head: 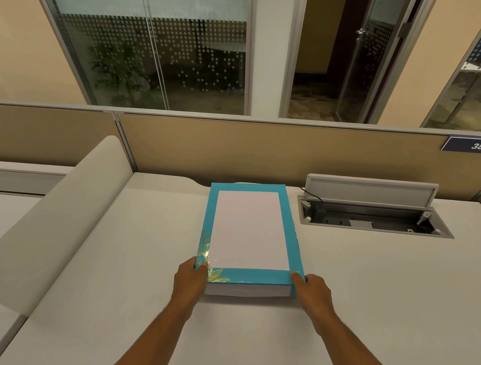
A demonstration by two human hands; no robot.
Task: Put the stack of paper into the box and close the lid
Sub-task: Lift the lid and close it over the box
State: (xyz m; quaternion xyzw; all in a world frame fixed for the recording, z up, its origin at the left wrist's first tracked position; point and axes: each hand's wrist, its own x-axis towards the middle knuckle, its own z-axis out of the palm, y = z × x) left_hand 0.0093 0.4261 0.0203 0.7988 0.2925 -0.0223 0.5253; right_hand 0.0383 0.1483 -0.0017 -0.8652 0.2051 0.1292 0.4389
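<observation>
A teal box lid point(250, 276) with gold flower print and a large white middle panel point(249, 229) lies flat on the desk, long side pointing away from me. Under its near edge a white layer point(247, 292) shows; I cannot tell whether it is the box base or the paper stack. My left hand point(191, 280) grips the lid's near left corner with the thumb on top. At the near right corner, my right hand point(315, 293) holds it the same way. No separate stack of paper is in view.
The white desk point(370, 281) has an open cable hatch point(375, 220) with its flap point(371, 191) raised, just right of the box. A curved white divider point(49, 224) runs along the left. A beige partition point(265, 152) closes off the back.
</observation>
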